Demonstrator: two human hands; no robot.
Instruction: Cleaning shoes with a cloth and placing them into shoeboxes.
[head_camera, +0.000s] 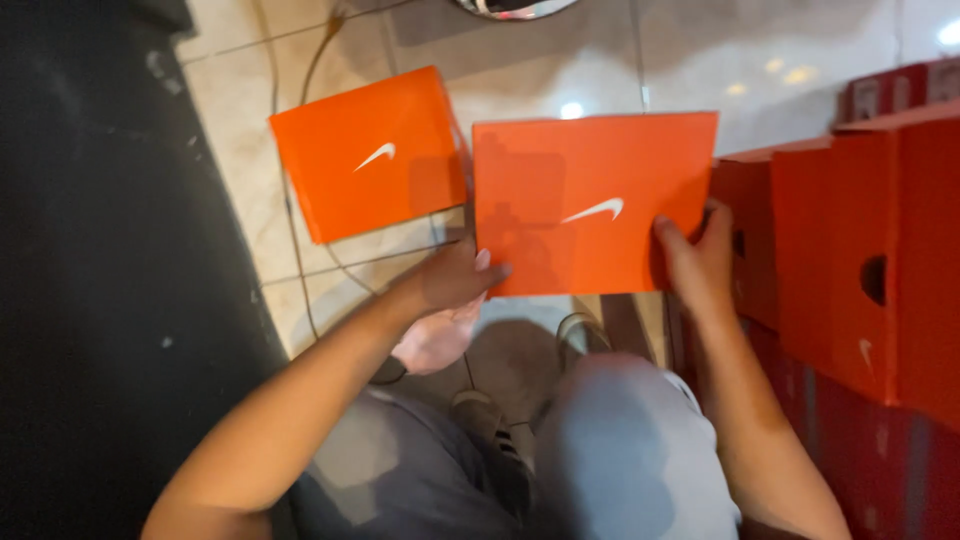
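Note:
An orange shoebox (590, 200) with a white logo on its lid is held flat in front of me, above the floor. My left hand (455, 280) grips its near left corner. My right hand (700, 262) holds its near right edge, thumb on the lid. A second orange shoebox (365, 155) lies on the tiled floor just to the left of the held one, apart from both hands. Below the held box I see my knees in grey trousers and a shoe.
A stack of red-orange boxes (870, 260) with round finger holes stands at the right, close to my right hand. A dark mat (110, 300) covers the floor at the left. A thin cable (295, 230) runs across the pale tiles.

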